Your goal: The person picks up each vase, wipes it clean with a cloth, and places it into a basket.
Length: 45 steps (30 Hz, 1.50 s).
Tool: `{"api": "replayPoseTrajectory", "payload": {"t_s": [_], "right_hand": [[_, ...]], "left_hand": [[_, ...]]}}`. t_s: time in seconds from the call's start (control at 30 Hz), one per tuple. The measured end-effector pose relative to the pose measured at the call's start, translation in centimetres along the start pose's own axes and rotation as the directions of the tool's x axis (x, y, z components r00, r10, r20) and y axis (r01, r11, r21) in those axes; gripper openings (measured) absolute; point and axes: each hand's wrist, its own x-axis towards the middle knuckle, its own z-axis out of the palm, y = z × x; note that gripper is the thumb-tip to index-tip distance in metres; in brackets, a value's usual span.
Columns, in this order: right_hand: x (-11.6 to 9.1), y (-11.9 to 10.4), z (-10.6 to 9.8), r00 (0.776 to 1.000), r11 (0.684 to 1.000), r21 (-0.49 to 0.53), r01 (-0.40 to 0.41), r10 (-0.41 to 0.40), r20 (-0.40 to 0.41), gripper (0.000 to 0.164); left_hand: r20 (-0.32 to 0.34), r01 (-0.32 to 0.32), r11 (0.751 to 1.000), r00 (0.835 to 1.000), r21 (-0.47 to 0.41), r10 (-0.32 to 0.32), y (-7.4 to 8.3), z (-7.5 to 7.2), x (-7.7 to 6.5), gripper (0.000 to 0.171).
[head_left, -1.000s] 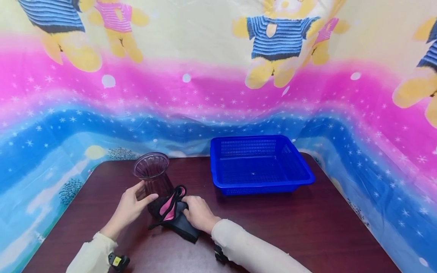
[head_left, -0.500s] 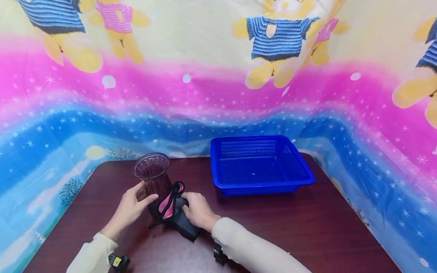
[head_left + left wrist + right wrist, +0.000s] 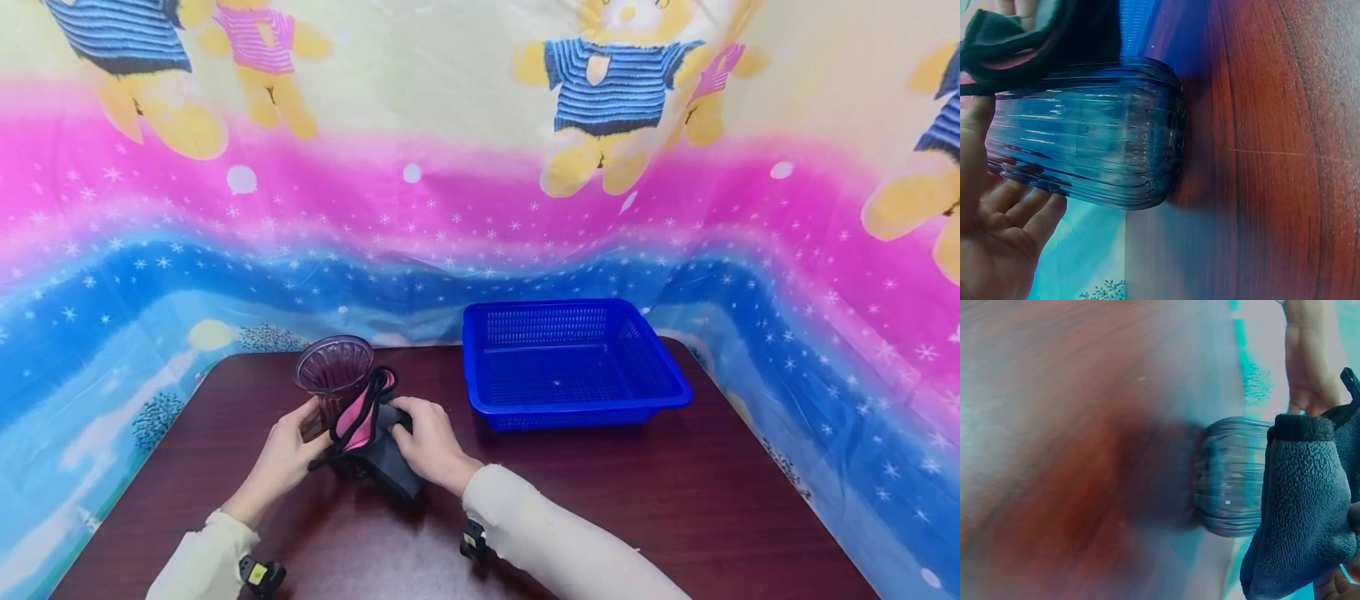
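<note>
A ribbed, purple-tinted glass vase [image 3: 333, 371] with a flared rim stands upright at the left of the table. My left hand [image 3: 281, 454] grips its side, thumb in front and fingers behind. In the left wrist view, the vase [image 3: 1091, 137] shows its lower body and its base at the tabletop. My right hand [image 3: 431, 446] holds a folded dark grey cloth [image 3: 393, 471] with black edging and a pink patch against the vase's near right side. Fleecy pile shows on the cloth [image 3: 1304, 506] in the right wrist view, where it covers part of the vase.
A blue plastic basket [image 3: 577, 408] with perforated walls sits at the back right of the dark wooden table [image 3: 600, 517]. Behind the table hangs a printed curtain [image 3: 450, 200] with bears and snowflakes. Both wrists carry small black cameras.
My right hand has slid the cloth up along the vase and slightly left, toward the rim. My left hand and the vase have stayed in place.
</note>
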Motion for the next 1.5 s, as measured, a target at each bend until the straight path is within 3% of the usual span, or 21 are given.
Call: {"api": "replayPoseTrajectory", "payload": {"t_s": [0.2,0.4,0.67,0.83,1.23,1.5], "right_hand": [[1.0,-0.9,-0.9,0.999,1.0,0.002,0.022,-0.022,-0.042,0.021],[1.3,-1.3,-1.2,1.0,1.0,-0.007,0.019,-0.019,-0.018,0.018],[0.5,-0.6,-0.5,0.999,0.999,-0.048,0.0,0.002,0.034,0.017],[-0.1,0.0,0.2,0.999,0.995,-0.098,-0.001,0.007,0.054,0.02],[-1.5,1.5,1.5,0.993,0.98,-0.2,0.009,0.015,0.121,0.027],[-2.1,2.1,2.1,0.985,0.964,-0.264,0.018,0.028,0.17,0.02]], "left_hand": [[0.023,0.024,1.0,0.999,-0.02,-0.024,0.0,0.0,0.1,0.059],[0.026,0.018,1.0,0.999,-0.006,-0.018,-0.1,0.0,0.3,0.061],[0.013,0.0,1.0,1.0,0.008,0.0,-0.1,-0.1,0.1,0.059],[0.018,0.019,0.999,1.0,0.04,-0.02,-0.2,-0.1,0.1,0.059],[0.027,0.029,0.999,0.999,-0.036,-0.028,-0.3,0.1,0.2,0.071],[0.02,0.016,0.999,1.0,-0.036,-0.015,-0.5,0.2,0.2,0.07]]}}
